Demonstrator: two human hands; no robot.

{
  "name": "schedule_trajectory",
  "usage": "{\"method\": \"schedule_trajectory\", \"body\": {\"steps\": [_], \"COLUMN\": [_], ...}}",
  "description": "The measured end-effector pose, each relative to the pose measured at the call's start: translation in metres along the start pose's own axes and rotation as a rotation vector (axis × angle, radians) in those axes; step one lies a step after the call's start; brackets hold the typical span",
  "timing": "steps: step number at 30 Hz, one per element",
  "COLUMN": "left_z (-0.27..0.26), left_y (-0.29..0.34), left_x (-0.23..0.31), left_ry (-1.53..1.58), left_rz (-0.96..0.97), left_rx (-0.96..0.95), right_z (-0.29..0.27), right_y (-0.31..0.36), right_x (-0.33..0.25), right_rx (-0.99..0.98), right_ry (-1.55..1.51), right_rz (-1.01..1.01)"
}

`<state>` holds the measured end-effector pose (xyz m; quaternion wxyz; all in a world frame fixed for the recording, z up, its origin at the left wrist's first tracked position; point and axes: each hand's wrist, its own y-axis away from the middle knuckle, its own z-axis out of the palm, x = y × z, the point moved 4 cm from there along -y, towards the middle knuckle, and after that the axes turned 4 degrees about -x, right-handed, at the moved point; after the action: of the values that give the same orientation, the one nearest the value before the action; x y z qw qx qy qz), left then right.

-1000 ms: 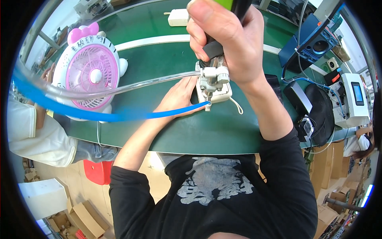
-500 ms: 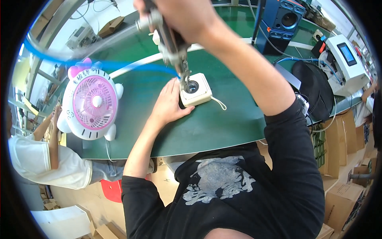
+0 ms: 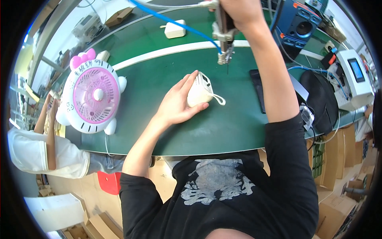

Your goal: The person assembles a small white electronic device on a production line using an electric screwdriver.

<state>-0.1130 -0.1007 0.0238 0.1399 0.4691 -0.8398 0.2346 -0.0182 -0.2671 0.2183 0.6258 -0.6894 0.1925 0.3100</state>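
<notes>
My left hand (image 3: 176, 102) is wrapped round a small cream-white device (image 3: 199, 93) with rounded edges and a short wrist strap. The device is tipped on the green bench, so a narrow face with dark port-like openings shows; its round dark part is turned out of sight. At the upper edge, my right hand (image 3: 243, 14) is closed round a power screwdriver (image 3: 225, 36) fed by a blue hose (image 3: 179, 27). Its thin bit points down over the bench, to the right of the device and apart from it.
A pink-and-white fan (image 3: 98, 95) stands at left. A similar white device (image 3: 175, 29) lies beyond the pale strip. Blue speakers (image 3: 298, 30), a black bag (image 3: 316, 99) and a white machine with a screen (image 3: 350, 79) are at right. Another person (image 3: 47, 153) works at far left.
My right hand has moved the screwdriver off the device, rightward and away. My left hand has tilted the device from lying with its round part up onto another side.
</notes>
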Motion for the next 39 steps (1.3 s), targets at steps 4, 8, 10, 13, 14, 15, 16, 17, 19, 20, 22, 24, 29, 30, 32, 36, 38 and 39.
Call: {"method": "schedule_trajectory", "body": {"steps": [4, 8, 10, 13, 14, 15, 16, 17, 19, 20, 22, 24, 29, 30, 32, 36, 38, 39], "left_z": [-0.024, -0.038, -0.039, -0.044, -0.045, -0.045, -0.045, -0.044, -0.042, -0.04, -0.027, -0.014, 0.003, 0.003, 0.003, 0.003, 0.006, 0.007], "left_y": [0.021, 0.036, 0.04, 0.043, 0.043, 0.043, 0.043, 0.042, 0.043, 0.043, 0.044, 0.056, 0.058, 0.062, 0.064, 0.065, 0.065, 0.065], "left_x": [0.005, 0.014, 0.012, 0.011, 0.01, 0.008, 0.006, 0.004, -0.003, -0.009, -0.026, -0.052, -0.071, -0.07, -0.066, -0.056, -0.057, -0.059], "left_ry": [0.416, 0.679, 0.654, 0.643, 0.657, 0.656, 0.663, 0.67, 0.685, 0.701, 0.655, 0.602, 0.444, 0.43, 0.432, 0.428, 0.423, 0.41], "left_rz": [-0.091, -0.081, -0.039, 0.005, 0.002, 0.003, -0.002, -0.004, -0.022, -0.036, -0.025, -0.052, -0.124, -0.164, -0.213, -0.249, -0.251, -0.291], "left_rx": [-0.007, 0.071, 0.126, 0.192, 0.208, 0.207, 0.215, 0.221, 0.227, 0.232, 0.303, 0.411, 0.307, 0.264, 0.236, 0.328, 0.423, 0.478], "right_z": [0.005, 0.018, 0.025, 0.034, 0.036, 0.038, 0.039, 0.039, 0.04, 0.039, 0.033, 0.038, 0.034, 0.038, 0.038, 0.035, 0.037, 0.037], "right_y": [0.003, 0.005, 0.006, 0.005, 0.005, 0.005, 0.005, 0.005, 0.004, 0.005, 0.006, 0.01, 0.019, 0.021, 0.022, 0.025, 0.027, 0.025], "right_x": [0.012, 0.017, 0.021, 0.025, 0.028, 0.03, 0.031, 0.032, 0.03, 0.03, 0.037, 0.041, 0.039, 0.039, 0.038, 0.036, 0.037, 0.036], "right_rx": [0.002, -0.031, -0.05, -0.076, -0.076, -0.071, -0.067, -0.065, -0.06, -0.056, -0.053, -0.077, -0.089, -0.093, -0.099, -0.102, -0.116, -0.118], "right_ry": [-0.049, -0.055, -0.104, -0.116, -0.117, -0.118, -0.12, -0.12, -0.12, -0.143, -0.102, -0.056, -0.212, -0.277, -0.277, -0.29, -0.318, -0.322], "right_rz": [0.031, 0.03, 0.043, 0.038, 0.038, 0.021, 0.004, 0.002, -0.031, 0.014, 0.011, -0.028, 0.111, 0.142, 0.12, 0.105, 0.104, 0.099]}}
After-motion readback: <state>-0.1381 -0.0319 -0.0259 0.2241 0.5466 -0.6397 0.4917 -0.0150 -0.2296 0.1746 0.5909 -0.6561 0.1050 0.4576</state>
